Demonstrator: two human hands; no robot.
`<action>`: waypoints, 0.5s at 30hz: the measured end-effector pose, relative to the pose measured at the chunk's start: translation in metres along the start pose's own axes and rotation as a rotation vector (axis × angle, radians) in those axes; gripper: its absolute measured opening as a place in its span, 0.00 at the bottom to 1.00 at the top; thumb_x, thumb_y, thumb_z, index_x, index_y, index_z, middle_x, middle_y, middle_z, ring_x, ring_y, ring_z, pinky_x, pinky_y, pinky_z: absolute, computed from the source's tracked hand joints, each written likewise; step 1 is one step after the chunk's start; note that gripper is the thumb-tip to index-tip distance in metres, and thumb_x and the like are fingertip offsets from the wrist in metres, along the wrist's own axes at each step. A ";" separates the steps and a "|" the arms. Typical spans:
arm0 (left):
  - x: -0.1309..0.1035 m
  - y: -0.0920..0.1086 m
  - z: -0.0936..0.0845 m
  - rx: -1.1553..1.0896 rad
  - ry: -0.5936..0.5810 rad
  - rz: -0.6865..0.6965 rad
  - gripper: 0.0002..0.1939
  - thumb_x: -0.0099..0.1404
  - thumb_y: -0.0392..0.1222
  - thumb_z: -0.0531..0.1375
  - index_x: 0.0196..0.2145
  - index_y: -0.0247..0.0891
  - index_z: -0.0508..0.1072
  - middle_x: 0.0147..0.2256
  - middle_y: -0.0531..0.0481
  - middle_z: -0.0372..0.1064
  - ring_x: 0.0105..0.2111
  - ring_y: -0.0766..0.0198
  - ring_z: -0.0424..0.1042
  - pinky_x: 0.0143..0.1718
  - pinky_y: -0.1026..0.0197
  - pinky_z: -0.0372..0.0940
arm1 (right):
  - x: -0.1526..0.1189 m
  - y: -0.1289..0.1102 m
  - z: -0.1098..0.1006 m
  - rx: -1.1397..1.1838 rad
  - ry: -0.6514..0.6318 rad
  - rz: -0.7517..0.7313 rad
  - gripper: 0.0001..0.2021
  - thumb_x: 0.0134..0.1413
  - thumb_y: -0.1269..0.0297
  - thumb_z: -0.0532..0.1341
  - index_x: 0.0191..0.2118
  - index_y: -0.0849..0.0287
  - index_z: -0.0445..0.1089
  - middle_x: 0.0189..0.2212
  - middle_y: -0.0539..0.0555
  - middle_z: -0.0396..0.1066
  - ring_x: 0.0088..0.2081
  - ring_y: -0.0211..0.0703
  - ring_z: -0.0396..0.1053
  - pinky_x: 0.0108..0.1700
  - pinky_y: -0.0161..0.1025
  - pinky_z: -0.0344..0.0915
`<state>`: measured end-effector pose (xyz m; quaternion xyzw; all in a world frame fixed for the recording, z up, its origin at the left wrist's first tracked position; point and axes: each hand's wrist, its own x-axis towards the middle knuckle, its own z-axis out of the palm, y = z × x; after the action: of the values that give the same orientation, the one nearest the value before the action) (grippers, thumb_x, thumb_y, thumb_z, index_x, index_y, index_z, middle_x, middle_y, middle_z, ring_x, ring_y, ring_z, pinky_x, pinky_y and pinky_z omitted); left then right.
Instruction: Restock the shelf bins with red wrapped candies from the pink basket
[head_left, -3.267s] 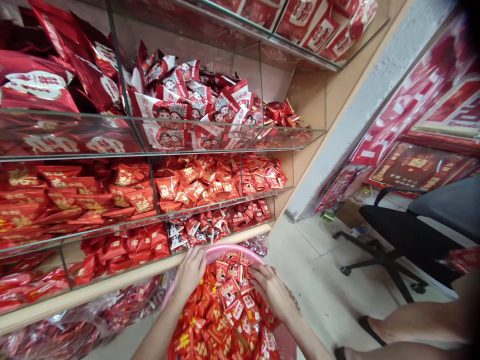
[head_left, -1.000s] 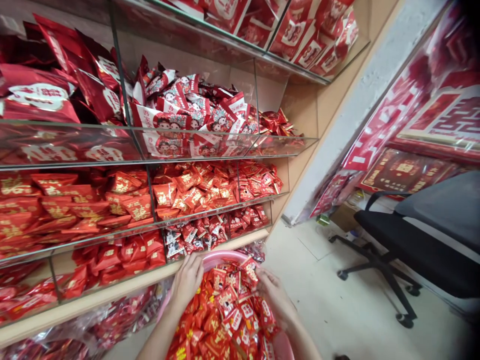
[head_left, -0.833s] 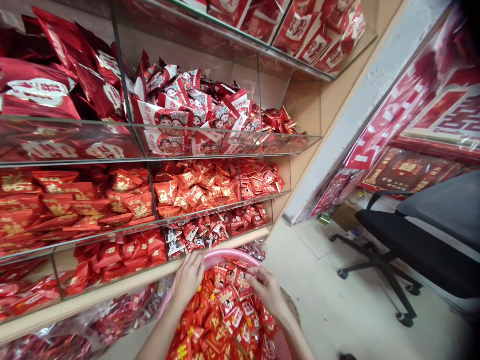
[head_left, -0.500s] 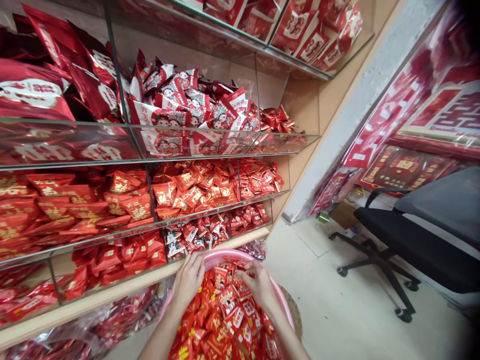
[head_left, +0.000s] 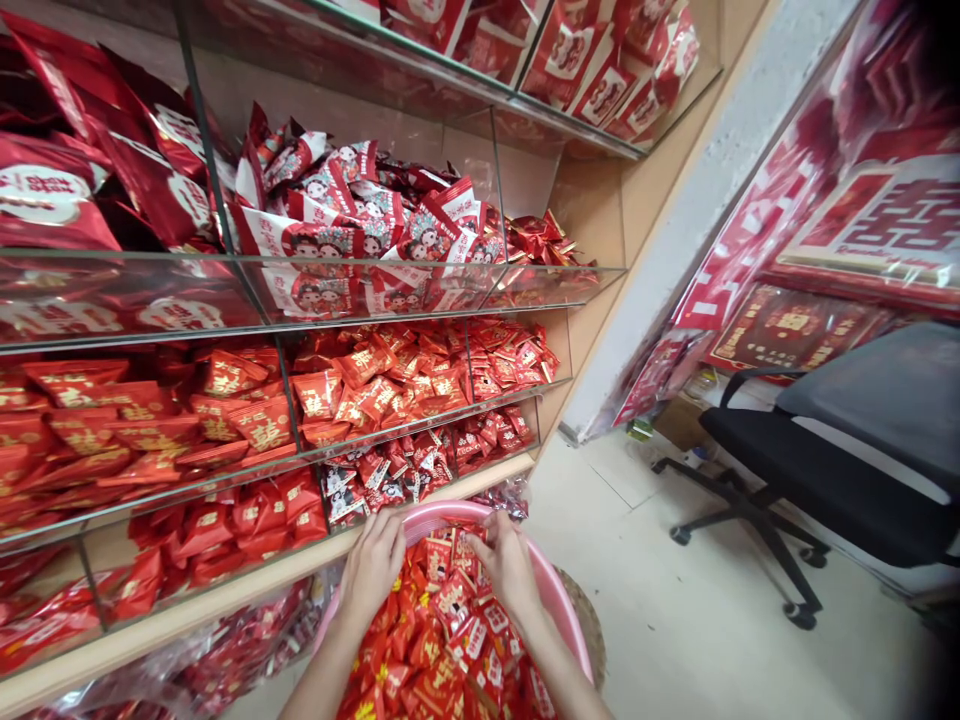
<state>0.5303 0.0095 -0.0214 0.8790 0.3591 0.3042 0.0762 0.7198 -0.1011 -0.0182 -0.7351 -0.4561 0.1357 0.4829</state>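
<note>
A round pink basin point(head_left: 564, 612) stands below me, filled with small red candy packets point(head_left: 442, 640), some marked in gold or white. My left hand point(head_left: 377, 552) is closed over the basin's upper left rim beside the shelf edge, its fingertips partly out of sight. At the upper right rim, my right hand point(head_left: 504, 560) is curled round the edge, with the thumb on the inner side above the packets. Both forearms reach across the basin from the bottom of the view.
A glass-fronted shelf unit point(head_left: 405, 400) holds red packets in divided compartments. Clear bags of red packets point(head_left: 247, 640) lie under its lowest board. A black office chair point(head_left: 817, 470) stands on the tiled floor point(head_left: 645, 570) at right, near red decorations point(head_left: 892, 220).
The view has turned slightly, so shelves and chair appear a little further left. My hands stay at the basin's rim, with the right fingers shifted a little.
</note>
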 end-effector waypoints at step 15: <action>0.001 0.002 -0.002 -0.010 0.012 -0.002 0.14 0.68 0.38 0.46 0.43 0.41 0.70 0.43 0.46 0.68 0.44 0.57 0.67 0.46 0.54 0.64 | -0.008 -0.014 0.012 -0.460 0.048 0.001 0.06 0.56 0.61 0.54 0.36 0.54 0.55 0.33 0.53 0.70 0.31 0.48 0.71 0.27 0.38 0.54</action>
<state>0.5306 0.0083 -0.0191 0.8765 0.3589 0.3109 0.0786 0.6999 -0.0985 -0.0145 -0.8289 -0.4633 0.0109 0.3133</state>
